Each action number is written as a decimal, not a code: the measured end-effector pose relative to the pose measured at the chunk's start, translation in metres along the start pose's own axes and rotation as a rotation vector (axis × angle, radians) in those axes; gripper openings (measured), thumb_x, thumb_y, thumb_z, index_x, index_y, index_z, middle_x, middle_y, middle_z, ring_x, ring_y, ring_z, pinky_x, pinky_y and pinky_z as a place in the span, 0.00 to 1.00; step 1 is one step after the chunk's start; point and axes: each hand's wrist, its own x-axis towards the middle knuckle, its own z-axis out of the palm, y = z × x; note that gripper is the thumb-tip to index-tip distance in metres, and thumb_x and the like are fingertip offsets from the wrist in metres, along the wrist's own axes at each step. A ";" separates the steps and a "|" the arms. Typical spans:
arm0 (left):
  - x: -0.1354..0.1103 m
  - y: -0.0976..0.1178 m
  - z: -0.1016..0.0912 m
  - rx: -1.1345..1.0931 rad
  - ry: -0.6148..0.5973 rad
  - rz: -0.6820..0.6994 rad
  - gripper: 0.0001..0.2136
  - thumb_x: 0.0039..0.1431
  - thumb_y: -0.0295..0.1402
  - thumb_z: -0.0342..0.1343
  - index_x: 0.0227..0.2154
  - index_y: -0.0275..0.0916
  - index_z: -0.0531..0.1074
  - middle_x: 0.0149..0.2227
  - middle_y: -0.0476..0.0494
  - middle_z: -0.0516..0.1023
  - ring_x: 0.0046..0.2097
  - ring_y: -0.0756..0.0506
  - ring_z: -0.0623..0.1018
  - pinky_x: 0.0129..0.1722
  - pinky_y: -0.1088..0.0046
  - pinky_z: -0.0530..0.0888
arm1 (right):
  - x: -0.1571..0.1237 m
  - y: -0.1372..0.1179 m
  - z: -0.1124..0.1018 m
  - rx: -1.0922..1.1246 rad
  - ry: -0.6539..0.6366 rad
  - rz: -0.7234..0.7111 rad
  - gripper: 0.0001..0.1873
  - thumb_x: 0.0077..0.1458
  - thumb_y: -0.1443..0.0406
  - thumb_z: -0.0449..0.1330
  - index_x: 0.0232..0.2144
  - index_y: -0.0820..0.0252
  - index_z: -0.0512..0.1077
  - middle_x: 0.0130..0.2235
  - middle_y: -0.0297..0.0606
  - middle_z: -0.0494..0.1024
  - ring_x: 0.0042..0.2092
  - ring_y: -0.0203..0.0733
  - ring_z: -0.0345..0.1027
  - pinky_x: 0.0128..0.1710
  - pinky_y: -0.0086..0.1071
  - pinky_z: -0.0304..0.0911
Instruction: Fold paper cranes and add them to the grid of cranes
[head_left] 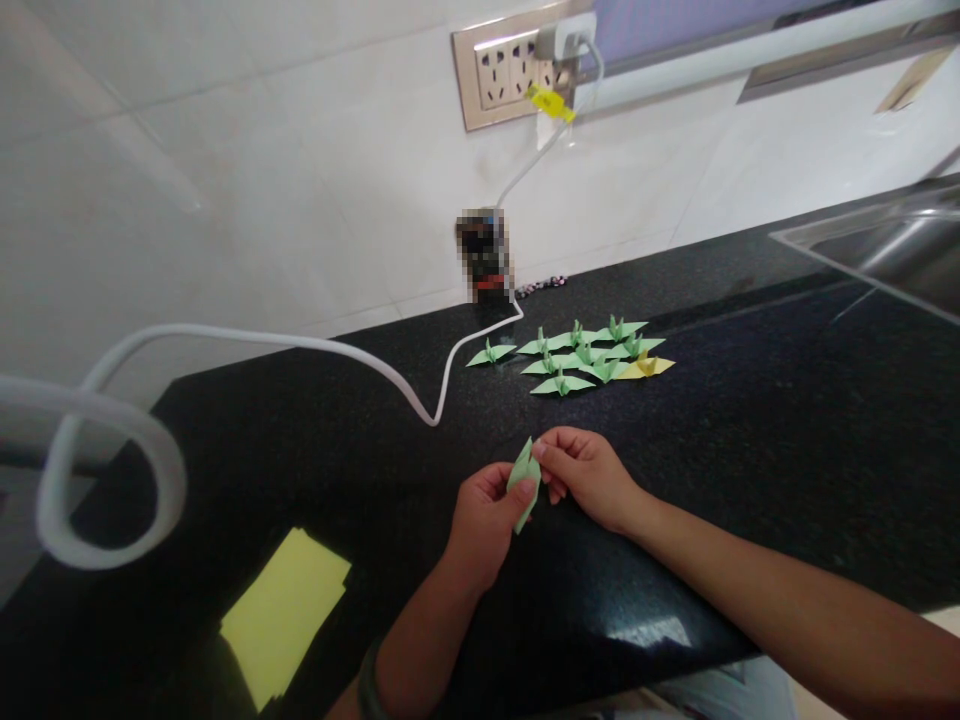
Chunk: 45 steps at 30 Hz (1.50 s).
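Between my hands is a folded piece of green paper (524,486), narrow and pointed at both ends, held above the black counter. My left hand (486,515) grips it with the thumb across its lower part. The thumb and fingers of my right hand (583,472) pinch it near the upper tip. Just beyond my hands stand several green paper cranes (586,354) in close rows, wings spread. One yellow paper crane (647,367) sits at the right end of the group. Lower left lies a stack of yellow paper sheets (289,615), a little fanned.
A white cable (360,352) loops over the counter's left side towards a blurred upright object (484,254) by the wall. A beaded string (544,287) lies beside that. Above are a wall socket (510,72) and plugged charger (566,38). A metal sink (892,245) is at right.
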 end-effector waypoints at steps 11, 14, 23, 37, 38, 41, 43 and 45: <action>-0.002 -0.003 -0.002 -0.026 -0.051 -0.037 0.11 0.45 0.39 0.55 0.22 0.33 0.69 0.16 0.52 0.65 0.18 0.56 0.60 0.18 0.79 0.55 | -0.004 0.000 0.000 -0.093 -0.020 -0.025 0.16 0.45 0.59 0.57 0.15 0.62 0.59 0.13 0.25 0.59 0.15 0.25 0.50 0.13 0.21 0.47; -0.002 -0.005 -0.003 -0.039 -0.074 -0.040 0.11 0.46 0.38 0.55 0.22 0.33 0.68 0.16 0.52 0.65 0.18 0.56 0.60 0.18 0.79 0.55 | -0.002 0.000 -0.002 -0.113 -0.015 -0.033 0.20 0.49 0.56 0.53 0.14 0.63 0.60 0.13 0.26 0.59 0.15 0.25 0.50 0.13 0.22 0.47; -0.001 -0.007 -0.002 0.078 -0.047 -0.029 0.12 0.46 0.39 0.55 0.21 0.33 0.67 0.17 0.52 0.64 0.19 0.56 0.59 0.18 0.79 0.55 | -0.002 -0.001 -0.002 -0.070 -0.133 0.019 0.13 0.42 0.59 0.60 0.20 0.64 0.65 0.16 0.26 0.62 0.15 0.25 0.51 0.13 0.21 0.46; 0.001 -0.001 -0.004 0.249 -0.070 0.006 0.12 0.48 0.38 0.51 0.17 0.35 0.64 0.15 0.53 0.63 0.18 0.55 0.61 0.20 0.79 0.58 | 0.005 0.004 -0.009 0.032 0.077 -0.044 0.16 0.45 0.57 0.57 0.17 0.62 0.62 0.12 0.25 0.58 0.14 0.26 0.46 0.12 0.23 0.41; 0.001 0.000 -0.004 0.259 -0.064 0.006 0.12 0.48 0.38 0.51 0.18 0.35 0.65 0.14 0.53 0.63 0.18 0.55 0.61 0.20 0.79 0.58 | 0.006 0.003 -0.010 0.038 0.098 -0.054 0.16 0.45 0.56 0.57 0.17 0.62 0.62 0.12 0.25 0.58 0.14 0.26 0.46 0.12 0.23 0.41; 0.000 0.000 -0.005 0.298 -0.037 0.024 0.12 0.49 0.39 0.50 0.20 0.35 0.66 0.13 0.54 0.62 0.18 0.55 0.60 0.19 0.79 0.57 | 0.009 0.003 -0.014 0.046 0.158 -0.087 0.15 0.46 0.57 0.57 0.18 0.62 0.62 0.13 0.25 0.57 0.14 0.26 0.46 0.12 0.23 0.42; 0.000 0.000 -0.006 0.324 0.003 0.031 0.14 0.49 0.41 0.50 0.18 0.35 0.66 0.12 0.54 0.60 0.17 0.55 0.59 0.18 0.79 0.55 | 0.010 0.001 -0.019 0.002 0.210 -0.130 0.15 0.47 0.57 0.56 0.19 0.62 0.63 0.13 0.26 0.57 0.14 0.26 0.47 0.12 0.23 0.43; 0.000 -0.001 -0.006 0.323 0.044 0.012 0.17 0.48 0.43 0.50 0.15 0.35 0.64 0.11 0.54 0.58 0.15 0.56 0.58 0.16 0.79 0.54 | 0.009 -0.002 -0.024 -0.125 0.306 -0.229 0.13 0.49 0.57 0.54 0.21 0.62 0.66 0.14 0.27 0.60 0.15 0.28 0.50 0.13 0.24 0.47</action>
